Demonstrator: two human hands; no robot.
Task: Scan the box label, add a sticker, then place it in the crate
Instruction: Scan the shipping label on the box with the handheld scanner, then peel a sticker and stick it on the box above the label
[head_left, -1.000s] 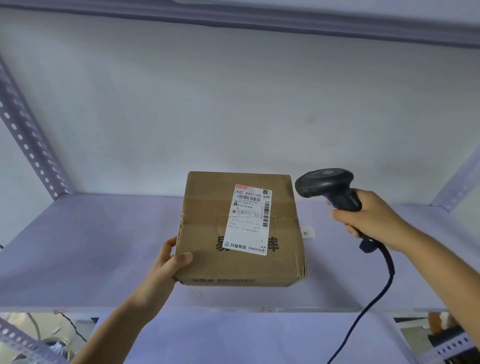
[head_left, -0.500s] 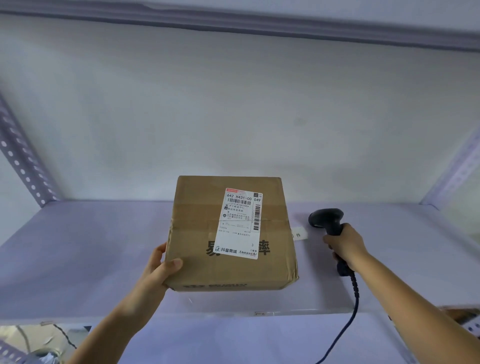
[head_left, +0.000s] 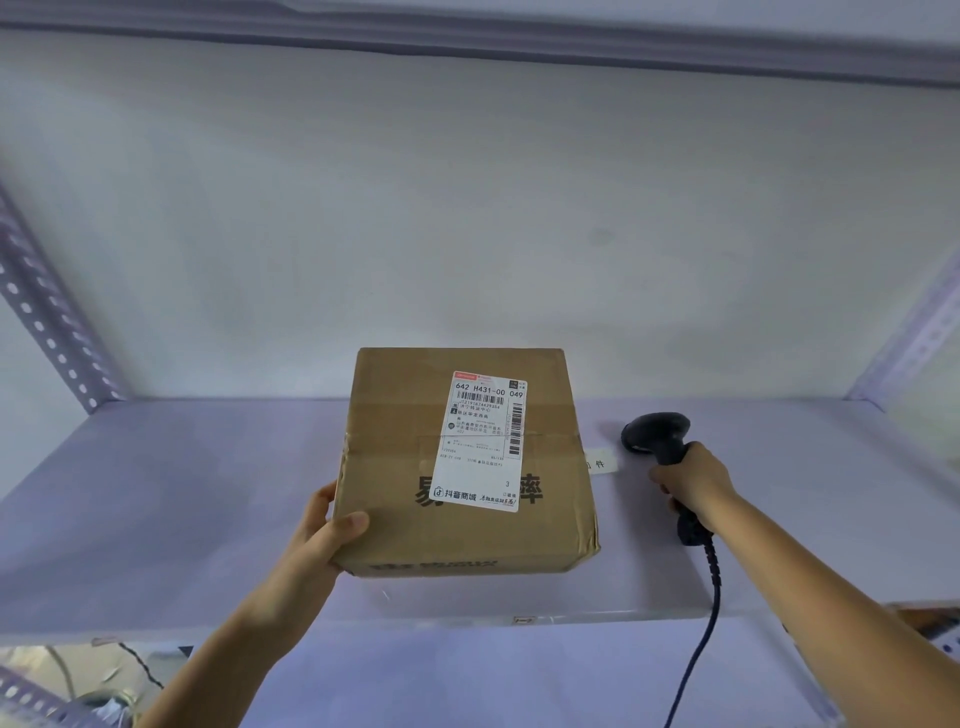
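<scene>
Brown cardboard box (head_left: 462, 462) sits in your left hand (head_left: 324, 535) above the pale shelf (head_left: 156, 519), thumb on top at the near-left corner, fingers wrapped down its side. Its white label (head_left: 485, 441) faces you, long axis running away from you. Rightward, a small paper tag (head_left: 600, 464) lies on the shelf. Your right hand (head_left: 693, 486) is clenched around the black scanner (head_left: 660, 441), arm stretched forward, head low over the shelf.

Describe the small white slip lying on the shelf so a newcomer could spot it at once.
Start at the pale shelf and find the cardboard box held in the left hand. Just right of the box, before the black scanner in the right hand, lies the white slip. Unlike the big shipping label on the box, it lies flat on the shelf, tiny and partly hidden.
</scene>
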